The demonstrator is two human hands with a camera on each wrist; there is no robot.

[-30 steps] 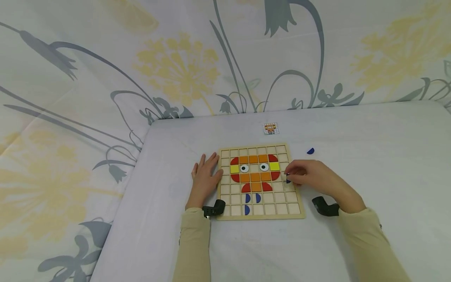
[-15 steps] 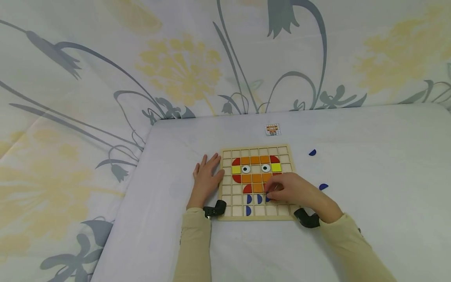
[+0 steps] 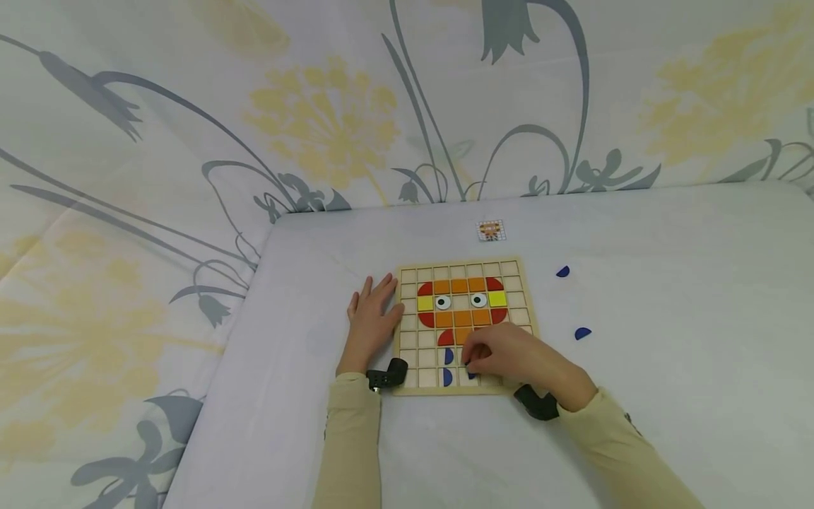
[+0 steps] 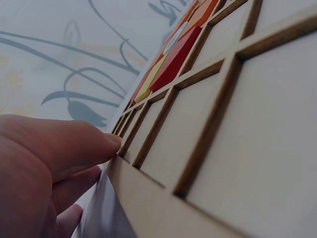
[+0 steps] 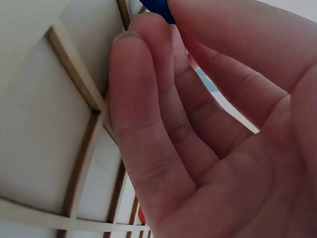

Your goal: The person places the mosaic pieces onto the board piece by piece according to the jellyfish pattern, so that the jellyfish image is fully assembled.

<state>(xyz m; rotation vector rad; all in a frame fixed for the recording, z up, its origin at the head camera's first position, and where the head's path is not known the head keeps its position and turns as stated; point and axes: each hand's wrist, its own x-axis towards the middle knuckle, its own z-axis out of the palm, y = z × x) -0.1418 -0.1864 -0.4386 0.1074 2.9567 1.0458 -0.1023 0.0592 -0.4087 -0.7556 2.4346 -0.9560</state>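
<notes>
A square wooden grid board (image 3: 470,391) lies on the white-covered table, bearing red, orange and yellow tiles and two eye discs (image 3: 478,300). Over its lower rows, my right hand (image 3: 518,357) pinches a blue half-circle tile (image 5: 157,7) between thumb and fingers, close above a bottom-row cell. Two more blue half-circles (image 3: 448,355) sit in cells just left of it, and the hand hides part of the grid around its fingers. My left hand (image 3: 369,326) is spread flat along the board's left edge, its thumb (image 4: 94,141) touching the frame.
Two loose blue half-circles, one farther back (image 3: 562,271) and one nearer (image 3: 582,333), lie right of the board. Behind the board is a small card (image 3: 491,230) printed with a gridded figure. A flowered cloth (image 3: 331,134) hangs along the table's back and left sides.
My right hand has carried the blue half-circle from the board's right edge leftward and toward me, over the lower rows. The nearer loose half-circle has come into view. My left hand stays put.
</notes>
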